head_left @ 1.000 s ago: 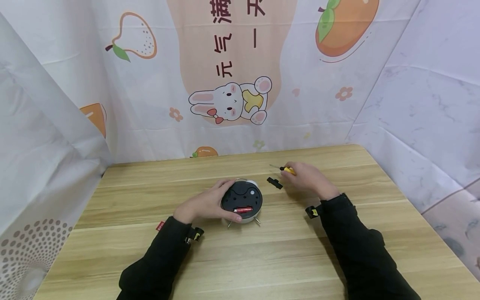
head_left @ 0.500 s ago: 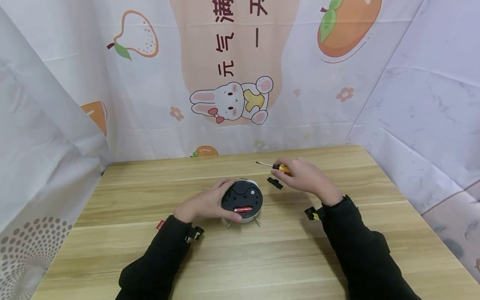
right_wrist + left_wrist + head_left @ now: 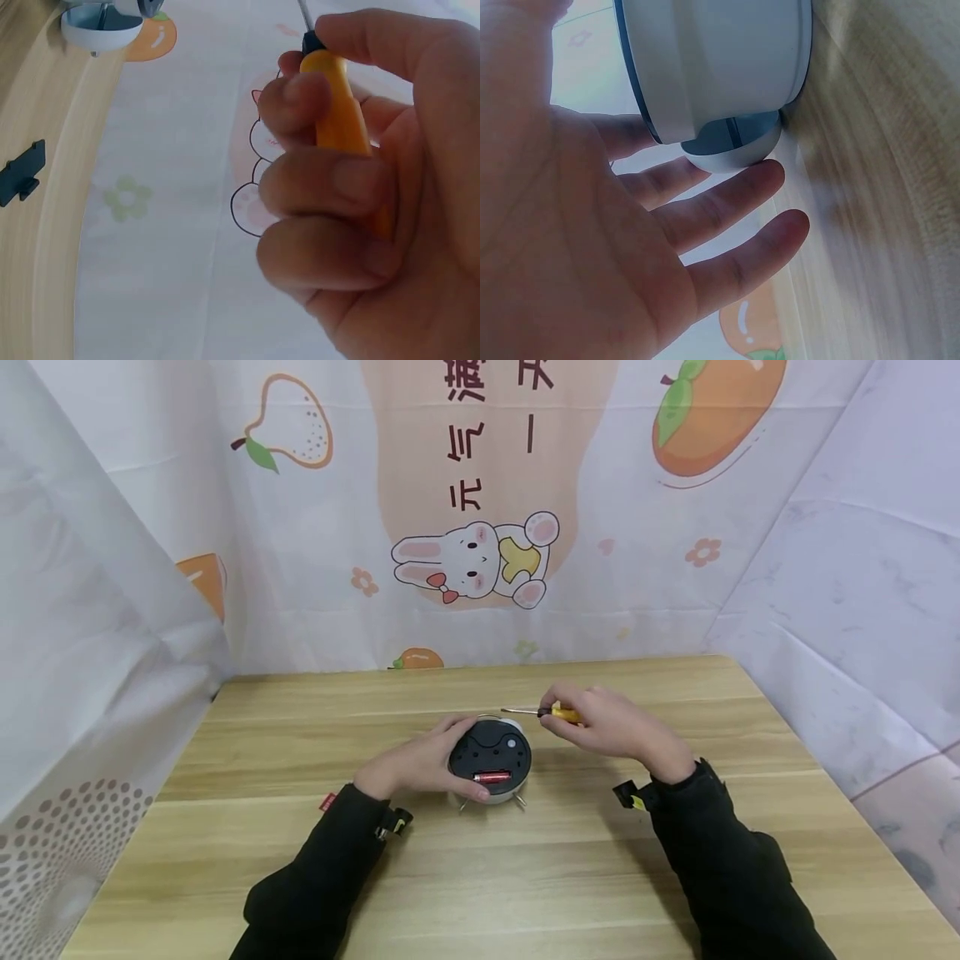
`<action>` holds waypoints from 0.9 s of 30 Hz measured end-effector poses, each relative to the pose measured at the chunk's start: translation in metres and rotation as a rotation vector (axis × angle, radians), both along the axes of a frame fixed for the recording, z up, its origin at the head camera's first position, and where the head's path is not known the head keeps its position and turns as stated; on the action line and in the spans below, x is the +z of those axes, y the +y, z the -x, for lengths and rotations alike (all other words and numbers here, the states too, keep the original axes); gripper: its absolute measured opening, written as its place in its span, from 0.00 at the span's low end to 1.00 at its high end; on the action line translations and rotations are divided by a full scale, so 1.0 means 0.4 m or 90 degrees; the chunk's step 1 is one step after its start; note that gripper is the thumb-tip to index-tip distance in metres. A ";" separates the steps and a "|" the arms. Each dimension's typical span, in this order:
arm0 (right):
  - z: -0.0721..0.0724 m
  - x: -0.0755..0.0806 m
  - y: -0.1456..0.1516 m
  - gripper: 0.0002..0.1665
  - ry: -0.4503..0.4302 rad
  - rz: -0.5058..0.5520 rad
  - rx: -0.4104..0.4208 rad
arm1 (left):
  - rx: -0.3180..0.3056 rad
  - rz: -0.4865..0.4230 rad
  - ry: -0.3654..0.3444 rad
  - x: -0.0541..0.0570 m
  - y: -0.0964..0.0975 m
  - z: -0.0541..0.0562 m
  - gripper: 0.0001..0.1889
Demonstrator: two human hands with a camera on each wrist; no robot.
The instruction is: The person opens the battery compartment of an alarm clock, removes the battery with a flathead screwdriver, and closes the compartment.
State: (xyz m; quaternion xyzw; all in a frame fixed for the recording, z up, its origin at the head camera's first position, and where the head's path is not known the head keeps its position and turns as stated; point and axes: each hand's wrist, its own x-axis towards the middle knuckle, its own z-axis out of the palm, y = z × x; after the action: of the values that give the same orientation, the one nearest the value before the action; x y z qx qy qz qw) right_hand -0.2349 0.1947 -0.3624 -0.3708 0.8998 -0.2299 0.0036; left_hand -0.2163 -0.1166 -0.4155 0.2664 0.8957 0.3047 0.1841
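A round alarm clock [image 3: 491,752] lies with its black back facing up, its metal legs toward me. A red battery [image 3: 492,777] shows in its uncovered compartment. My left hand [image 3: 423,762] holds the clock from the left, thumb at the near edge and fingers along the far side; a white bell [image 3: 735,154] is by those fingers in the left wrist view. My right hand [image 3: 611,722] grips the yellow handle of a screwdriver [image 3: 564,714], its metal shaft pointing left above the clock's far right edge. The fingers curl round the handle in the right wrist view [image 3: 345,112].
A small black battery cover [image 3: 22,171] lies on the wooden table [image 3: 480,877] in the right wrist view; the right hand hides it in the head view. A printed curtain [image 3: 300,543] hangs behind the table's far edge.
My right hand has moved left with the screwdriver, bringing its tip from beyond the battery cover to near the clock's far edge. The left hand and clock stay put while the head view shifts slightly.
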 end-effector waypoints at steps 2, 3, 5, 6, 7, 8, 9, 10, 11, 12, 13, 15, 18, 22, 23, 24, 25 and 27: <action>-0.002 0.003 -0.002 0.10 0.008 0.001 0.016 | -0.002 -0.004 -0.002 0.004 0.002 0.000 0.63; -0.003 0.004 -0.003 0.10 0.010 0.001 0.026 | -0.003 -0.004 -0.002 0.004 0.002 0.000 0.63; -0.005 0.007 -0.005 0.10 0.013 0.000 0.044 | -0.003 -0.004 -0.003 0.005 0.002 0.001 0.63; -0.005 0.009 -0.007 0.10 0.011 0.000 0.054 | -0.002 -0.003 -0.004 0.005 0.001 0.001 0.62; -0.006 0.010 -0.008 0.10 0.009 -0.001 0.063 | -0.001 -0.003 -0.004 0.005 0.000 0.001 0.62; -0.007 0.012 -0.010 0.10 0.007 -0.002 0.070 | 0.000 -0.002 -0.003 0.005 -0.001 0.001 0.62; -0.007 0.012 -0.011 0.09 0.004 -0.003 0.076 | 0.000 0.000 -0.003 0.005 -0.002 0.001 0.62; -0.008 0.014 -0.012 0.09 0.001 -0.004 0.081 | 0.000 0.001 -0.002 0.005 -0.003 0.000 0.63; -0.008 0.015 -0.013 0.09 -0.002 -0.005 0.084 | 0.000 0.003 -0.001 0.005 -0.004 0.000 0.63; -0.009 0.015 -0.013 0.09 -0.005 -0.007 0.086 | 0.000 0.004 -0.001 0.005 -0.005 0.000 0.63; -0.009 0.016 -0.014 0.09 -0.007 -0.009 0.087 | -0.001 0.004 0.000 0.005 -0.005 0.000 0.63; -0.010 0.017 -0.015 0.09 -0.011 -0.016 0.084 | -0.004 0.003 0.001 0.003 -0.005 0.001 0.63; -0.012 0.020 -0.016 0.09 -0.013 -0.026 0.078 | -0.005 -0.001 0.003 0.002 -0.005 0.002 0.63; -0.014 0.022 -0.017 0.08 -0.009 -0.032 0.071 | -0.001 -0.003 0.001 0.002 -0.004 0.002 0.63; -0.013 0.021 -0.016 0.08 -0.009 -0.031 0.071 | 0.000 -0.003 0.001 0.002 -0.003 0.001 0.63; -0.014 0.021 -0.016 0.08 -0.009 -0.031 0.070 | 0.000 -0.003 0.000 0.002 -0.002 0.001 0.63; -0.013 0.020 -0.015 0.08 -0.010 -0.031 0.069 | 0.000 -0.002 -0.001 0.003 -0.002 0.001 0.63; -0.013 0.019 -0.013 0.08 -0.013 -0.033 0.068 | 0.000 -0.005 -0.003 0.004 0.000 0.001 0.63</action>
State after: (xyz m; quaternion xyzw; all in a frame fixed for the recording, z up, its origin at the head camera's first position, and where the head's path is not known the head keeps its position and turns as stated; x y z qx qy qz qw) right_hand -0.2298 0.1894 -0.3550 -0.4153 0.8845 -0.2097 0.0350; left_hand -0.2166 -0.1165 -0.4140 0.2664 0.8941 0.3091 0.1849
